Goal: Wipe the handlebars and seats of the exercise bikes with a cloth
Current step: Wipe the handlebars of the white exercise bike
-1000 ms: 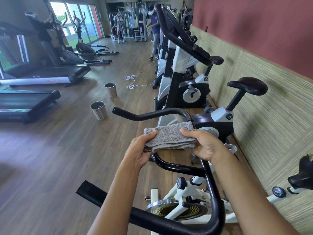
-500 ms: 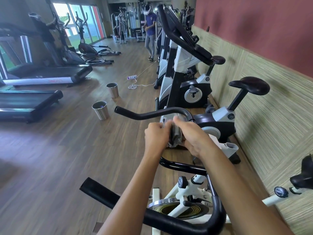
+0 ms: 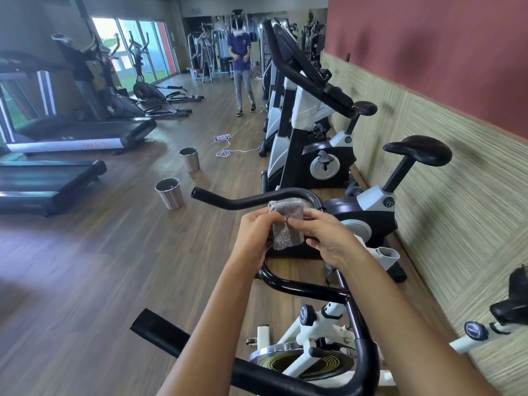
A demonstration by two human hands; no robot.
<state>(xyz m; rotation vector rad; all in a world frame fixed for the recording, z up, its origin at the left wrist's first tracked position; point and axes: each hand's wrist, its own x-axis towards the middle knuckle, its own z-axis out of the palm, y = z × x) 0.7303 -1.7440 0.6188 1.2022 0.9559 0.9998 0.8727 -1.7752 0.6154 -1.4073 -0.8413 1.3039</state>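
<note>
- While both hands are busy with the grey cloth [image 3: 287,225], nothing is being wiped: the cloth is bunched into a narrow upright wad and held in the air between them.
- The left hand [image 3: 253,237] has its fingers curled round the cloth's left edge. The right hand [image 3: 328,238] pinches the right edge between thumb and forefinger, its other fingers loosely bent.
- The cloth hangs above the front loop of the nearest bike's handlebar [image 3: 303,287] without resting on it. Its top edge overlaps the next bike's handlebar [image 3: 251,200] in this view, but it looks nearer the camera, and contact cannot be confirmed.
- Progress is hard to read, since no surface shows a wet streak or other mark of wiping. Folding the cloth reads as preparation, so the wiping itself probably lies mostly ahead.
- Left to do, by this judgement, are the near handlebar and its saddle [image 3: 514,304] at the right edge, then the next bike's bar and black saddle [image 3: 420,150]. The third bike's seat [image 3: 364,107] and the bikes further along the wall come after.
- Two metal bins [image 3: 170,192] stand on the wooden floor to the left, well apart from the bikes. A person [image 3: 241,67] stands far down the room.
</note>
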